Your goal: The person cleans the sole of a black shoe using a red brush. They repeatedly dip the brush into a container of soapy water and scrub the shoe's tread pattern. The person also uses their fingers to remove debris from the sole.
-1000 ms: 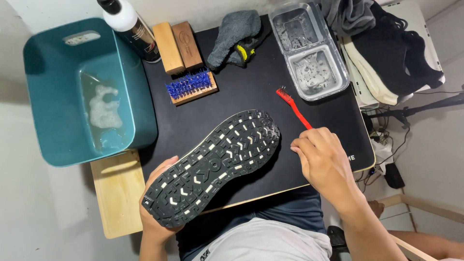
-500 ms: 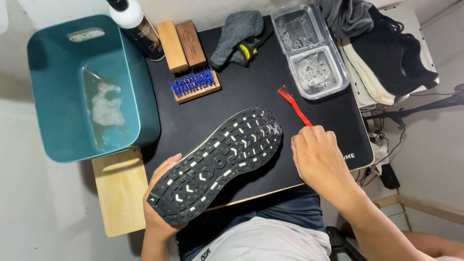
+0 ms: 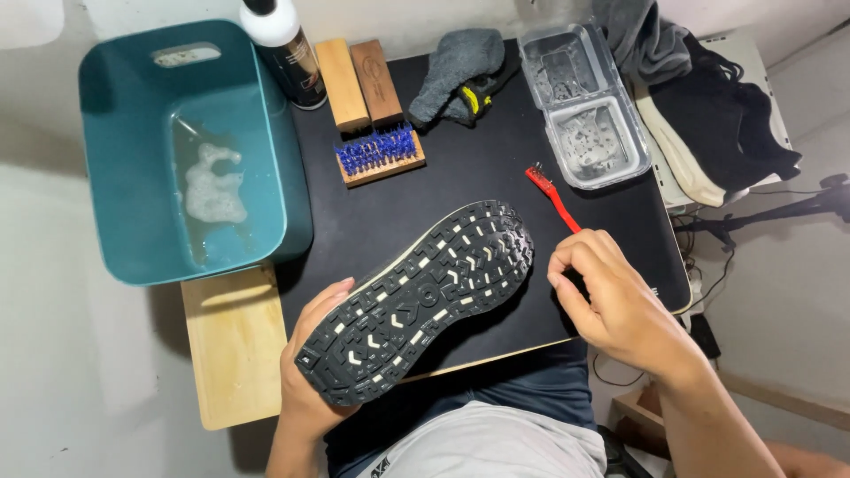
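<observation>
**A:** What's nearest me?

**B:** The left hand [image 3: 312, 372], fingers curled round the heel end of a black shoe [image 3: 421, 301]. I see the shoe turned sole up over the near edge of the black mat [image 3: 496, 168], toe pointing away to the right; the tread is black with small white lugs.

**A:** And my right hand?

**B:** The right hand [image 3: 620, 305] sits just right of the toe, fingers pressed together, pinching the handle of a thin red brush [image 3: 551, 196] whose bristle end lies on the mat.

**A:** Farther out?

**B:** A wooden brush with blue bristles [image 3: 381, 156], bristles up, then two wooden blocks [image 3: 359, 84] side by side. Beside them stands a dark bottle [image 3: 282, 49] with a white cap and a label I can't make out. Left is a teal tub [image 3: 115, 177] holding foamy water; right, a clear two-part plastic tray [image 3: 584, 106], and between them a grey cloth [image 3: 456, 71].
</observation>
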